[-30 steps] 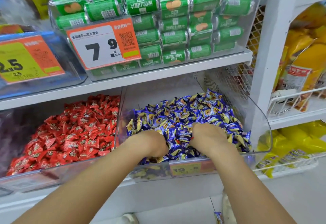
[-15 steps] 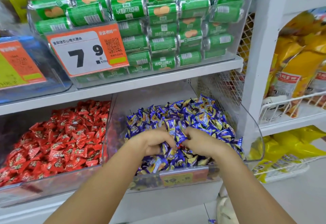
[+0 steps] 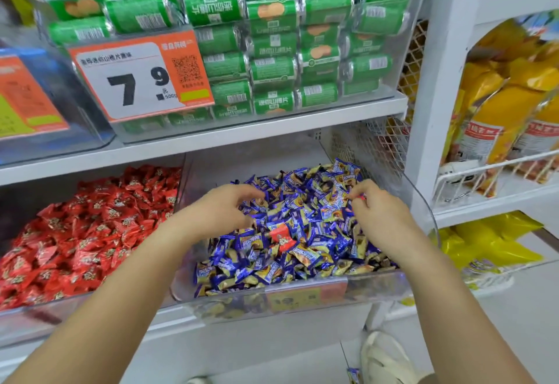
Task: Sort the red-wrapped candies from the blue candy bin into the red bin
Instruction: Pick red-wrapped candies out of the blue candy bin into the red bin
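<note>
Red bin (image 3: 27, 320): left of blue bin, holds red candies.
Blue bin (image 3: 420, 202): holds blue candies.
Left hand (image 3: 219, 213): over pile, fingers loosely curled, empty.
Right hand (image 3: 375, 217): fingers pinch something small and red.
Red candy (image 3: 279, 232): on the blue pile between the hands.

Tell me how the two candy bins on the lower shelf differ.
The left bin holds only red-wrapped candies; the right bin holds blue-and-gold candies with one stray red candy on top. Both hands, left hand and right hand, are over the right bin; none is over the left bin. The right bin shows a yellow-and-orange tag on its front; none is readable on the left bin. Both are clear plastic, side by side.
</note>
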`<act>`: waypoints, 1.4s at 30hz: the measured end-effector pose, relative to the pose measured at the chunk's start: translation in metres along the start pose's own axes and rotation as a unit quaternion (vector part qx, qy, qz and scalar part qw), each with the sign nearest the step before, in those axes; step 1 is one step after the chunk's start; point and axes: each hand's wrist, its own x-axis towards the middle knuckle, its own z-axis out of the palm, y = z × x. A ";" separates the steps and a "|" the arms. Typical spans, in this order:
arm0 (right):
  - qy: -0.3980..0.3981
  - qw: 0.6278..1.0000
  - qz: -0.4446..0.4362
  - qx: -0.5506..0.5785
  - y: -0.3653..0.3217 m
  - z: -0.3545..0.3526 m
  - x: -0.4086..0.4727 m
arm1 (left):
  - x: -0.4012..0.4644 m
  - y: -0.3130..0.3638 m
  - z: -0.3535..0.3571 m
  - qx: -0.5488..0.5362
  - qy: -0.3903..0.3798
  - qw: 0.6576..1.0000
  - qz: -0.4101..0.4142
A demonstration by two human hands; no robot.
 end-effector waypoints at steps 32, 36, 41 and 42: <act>-0.040 0.978 -0.049 -0.199 -0.035 0.045 0.002 | -0.005 -0.003 0.062 0.194 -0.035 0.980 0.002; -0.215 0.965 -0.063 -0.132 -0.034 0.054 0.004 | -0.013 -0.008 0.044 0.187 0.044 0.981 -0.042; -0.309 0.944 -0.077 -0.086 -0.039 0.069 0.004 | -0.023 -0.009 0.032 0.126 0.116 0.983 -0.065; -0.316 0.940 -0.081 -0.095 -0.040 0.072 0.004 | -0.024 -0.007 0.032 0.116 0.115 0.984 -0.065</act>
